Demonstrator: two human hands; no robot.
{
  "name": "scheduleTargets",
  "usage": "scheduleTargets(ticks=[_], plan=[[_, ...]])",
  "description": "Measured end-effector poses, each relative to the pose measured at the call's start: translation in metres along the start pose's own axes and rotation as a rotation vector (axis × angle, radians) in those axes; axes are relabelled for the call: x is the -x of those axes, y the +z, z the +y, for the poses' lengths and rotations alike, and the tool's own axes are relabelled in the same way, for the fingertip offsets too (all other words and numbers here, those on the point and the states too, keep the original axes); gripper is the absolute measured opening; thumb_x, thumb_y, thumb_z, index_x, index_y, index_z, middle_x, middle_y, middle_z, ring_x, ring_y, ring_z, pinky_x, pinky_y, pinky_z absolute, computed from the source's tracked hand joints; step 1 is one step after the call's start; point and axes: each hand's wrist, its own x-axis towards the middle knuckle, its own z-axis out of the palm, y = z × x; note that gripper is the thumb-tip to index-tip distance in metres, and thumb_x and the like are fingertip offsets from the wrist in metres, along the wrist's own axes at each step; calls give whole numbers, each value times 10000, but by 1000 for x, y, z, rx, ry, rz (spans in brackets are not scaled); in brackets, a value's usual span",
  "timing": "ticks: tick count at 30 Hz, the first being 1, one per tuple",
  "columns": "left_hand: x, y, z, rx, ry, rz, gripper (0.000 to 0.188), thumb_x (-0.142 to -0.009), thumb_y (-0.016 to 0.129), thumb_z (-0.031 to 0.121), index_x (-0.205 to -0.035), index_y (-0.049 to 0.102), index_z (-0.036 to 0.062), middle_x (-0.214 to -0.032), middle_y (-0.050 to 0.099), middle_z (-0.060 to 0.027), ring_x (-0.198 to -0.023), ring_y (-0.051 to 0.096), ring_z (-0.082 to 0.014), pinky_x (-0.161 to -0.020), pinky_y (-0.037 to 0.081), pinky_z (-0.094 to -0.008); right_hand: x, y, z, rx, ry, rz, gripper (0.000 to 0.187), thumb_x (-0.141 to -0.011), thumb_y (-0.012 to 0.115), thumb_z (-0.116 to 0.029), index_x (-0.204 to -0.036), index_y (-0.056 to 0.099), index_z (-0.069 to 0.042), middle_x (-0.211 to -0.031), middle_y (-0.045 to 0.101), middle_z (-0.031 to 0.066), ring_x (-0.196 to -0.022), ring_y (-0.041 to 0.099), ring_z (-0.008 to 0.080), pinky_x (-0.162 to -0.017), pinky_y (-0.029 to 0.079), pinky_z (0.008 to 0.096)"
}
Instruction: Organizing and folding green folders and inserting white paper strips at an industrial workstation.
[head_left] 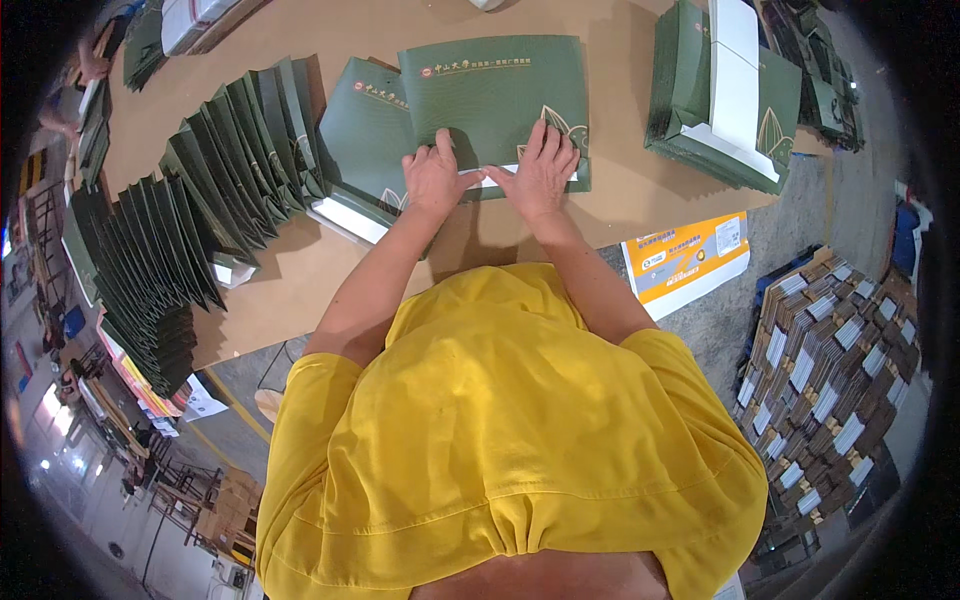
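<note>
A dark green paper bag (495, 95) lies flat on the brown table in front of me, with gold print and a pale flower outline. A white strip shows along its near edge. My left hand (435, 180) rests on the left of that edge, thumb stretched toward the middle. On the right, my right hand (541, 172) presses down with its fingers spread, its thumb meeting the left thumb over the strip. Neither hand grips anything that I can see. Another green bag (360, 125) lies partly under the first, at its left.
Fanned rows of folded green bags (240, 160) cover the table's left side. A banded stack of green bags (675, 100) stands at the right. Below the right table edge are an orange and white printed sheet (690, 255) and a pallet of bundled cardboard (825, 360).
</note>
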Motion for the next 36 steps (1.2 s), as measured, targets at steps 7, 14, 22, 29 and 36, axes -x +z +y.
scheduleTargets(ticks=[7, 14, 22, 29, 36], plan=[[7, 6, -12, 189, -29, 97, 684, -676, 752, 370, -1207, 423, 92, -960, 630, -112, -935, 538, -281, -801, 354, -392, -4, -4, 34, -30, 75, 20, 1111, -542, 745, -600, -1366, 266, -30, -1346, 324, 181, -1245, 284, 365, -1013, 206, 518], [8, 10, -18, 265, -119, 116, 549, -701, 741, 292, -1159, 482, 135, -857, 619, -57, -921, 518, -276, -802, 355, -403, -1, -5, 77, -91, 177, 28, 1065, -589, 684, -641, -1377, 288, -44, -1386, 327, 147, -1286, 258, 325, -1015, 185, 511], [4, 12, -21, 343, -142, 117, 440, -746, 690, 238, -1130, 495, 149, -789, 602, -43, -893, 514, -269, -810, 352, -416, 7, 0, 94, -119, 113, 4, 924, -705, 655, -547, -1390, 284, -51, -1417, 335, 102, -1305, 249, 286, -1030, 165, 488], [10, -18, -53, 1047, -197, 72, 362, -935, 431, 369, -1094, 554, 68, -867, 632, -88, -845, 573, -226, -812, 423, -356, 0, -33, 104, -281, 38, -40, 826, -811, 599, -461, -1369, 257, 43, -1352, 350, 267, -1250, 321, 402, -1022, 249, 494], [65, -37, -61, 891, 44, 435, 275, -887, 530, 189, -1092, 563, 9, -917, 623, -112, -865, 572, -238, -821, 447, -351, 3, -73, 77, -316, -236, 185, 780, -775, 666, -381, -1322, 319, 54, -1292, 392, 258, -1189, 361, 410, -1005, 262, 484]])
